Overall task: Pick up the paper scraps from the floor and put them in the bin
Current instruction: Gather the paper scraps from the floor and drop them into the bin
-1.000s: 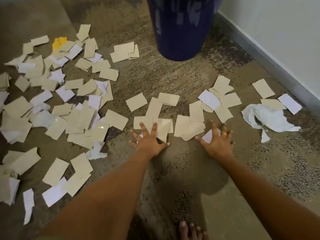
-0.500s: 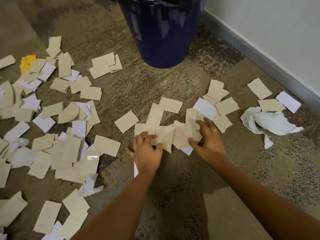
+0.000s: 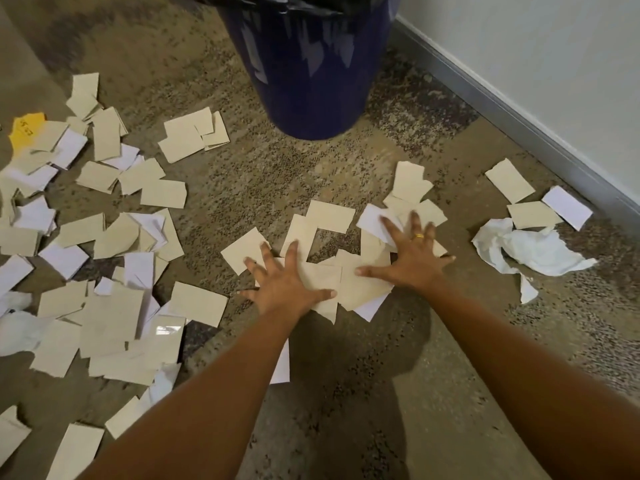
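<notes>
Scraps [image 3: 367, 292], tan and white, flat on floor [image 3: 242, 188]; central cluster pinned beneath both hands. Left hand [image 3: 287, 284]: fingers splayed wide, palm down, pressing on tan pieces. Right hand [image 3: 412, 261]: likewise splayed and flat, ring [image 3: 419, 236] on one finger, fingertips reaching onto a white piece [image 3: 372, 220] farther out. Nothing pinched or lifted yet.

Step in hand, as judged: gathering the cluster into one bundle. Recommended handling:
- Hook fingertips over the far pieces first and rake back.
- Draw palms together under light downward pressure, so sheets slide and overlap rather than curl.
- Tuck thumbs under the near edges once stacked.
- Squeeze firmly before lifting; thin paper likely to slip or flutter out.
- Carry straight ahead to bin [image 3: 304, 81]; release well inside black liner [image 3: 294, 3].

Location relative to hands, near to far:
- White slip [image 3: 281, 370], part hidden under left forearm, nearer than the hands.
- Large heap [image 3: 114, 306], close by on the left of left hand, running out of view at the left edge.
- Central cluster, directly under and between the hands.
- Crumpled white sheet [image 3: 533, 251], just right of right hand, not touching it.
- Small group [image 3: 531, 214] beyond that, near baseboard [image 3: 519, 126].
- Small stack [image 3: 190, 136] and yellow piece [image 3: 26, 128], farther off to the left.
- Bin, upright on floor straight beyond the hands, apart from the cluster.
</notes>
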A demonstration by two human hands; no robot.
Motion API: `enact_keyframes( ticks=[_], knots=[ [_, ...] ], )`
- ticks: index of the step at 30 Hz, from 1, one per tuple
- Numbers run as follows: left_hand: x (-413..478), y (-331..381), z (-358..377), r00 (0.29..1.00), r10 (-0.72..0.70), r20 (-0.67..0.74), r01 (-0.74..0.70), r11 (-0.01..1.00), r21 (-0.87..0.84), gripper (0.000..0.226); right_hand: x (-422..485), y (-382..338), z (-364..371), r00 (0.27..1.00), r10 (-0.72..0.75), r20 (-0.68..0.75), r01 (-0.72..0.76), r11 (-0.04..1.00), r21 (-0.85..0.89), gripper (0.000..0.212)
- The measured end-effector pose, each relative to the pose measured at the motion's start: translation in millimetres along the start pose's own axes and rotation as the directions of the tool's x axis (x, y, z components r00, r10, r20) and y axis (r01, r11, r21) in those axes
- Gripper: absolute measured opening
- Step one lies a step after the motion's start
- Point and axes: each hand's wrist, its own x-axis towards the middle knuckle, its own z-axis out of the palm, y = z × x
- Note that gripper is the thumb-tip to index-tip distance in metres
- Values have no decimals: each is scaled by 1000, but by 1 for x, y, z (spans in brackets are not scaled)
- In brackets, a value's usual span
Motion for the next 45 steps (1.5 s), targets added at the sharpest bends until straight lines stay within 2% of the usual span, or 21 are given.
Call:
enact_keyframes(
  ticks=[4, 6, 10, 18, 23, 26, 29, 33, 35, 40, 45],
  knots=[
    [-1, 4, 2, 998, 6, -56, -5, 1000, 12, 109, -12, -10, 12, 989, -97, 110, 116, 976, -183, 123],
    [-1, 6, 2, 997, 10, -82, -8, 1000, 29, 108, -18, -15, 22, 984, -139, 116, 162, 959, -231, 125],
    [1, 7, 0, 992, 19, -123, -12, 998, 56, 106, -25, -23, 32, 980, -173, 93, 193, 939, -286, 114],
    [0, 9, -4, 985, 84, -148, -85, 996, -3, 97, -27, -33, 25, 984, -162, 80, 178, 943, -282, 102],
    [2, 12, -12, 993, 53, -110, -56, 998, -29, 105, -28, -43, 22, 989, -133, 71, 148, 940, -308, 100],
    [7, 14, -14, 994, 44, -99, -55, 993, -104, 103, -30, -47, 21, 988, -146, 47, 153, 938, -310, 97],
    [7, 13, -12, 992, 79, -99, -97, 976, -195, 92, -36, -48, 25, 987, -159, 21, 158, 950, -268, 91],
    [2, 12, -8, 988, 110, -111, -130, 972, -195, 69, -39, -50, 29, 987, -161, -21, 152, 962, -228, 87],
    [0, 12, -7, 988, 103, -117, -125, 972, -198, 64, -40, -51, 30, 987, -156, -27, 147, 966, -214, 84],
    [-2, 12, -4, 994, 67, -84, -86, 964, -251, 65, -41, -53, 28, 986, -165, -28, 157, 968, -198, 69],
    [-5, 13, -6, 997, 37, -67, -52, 971, -235, 65, -34, -50, 21, 977, -206, -58, 194, 966, -170, 42]
  ],
)
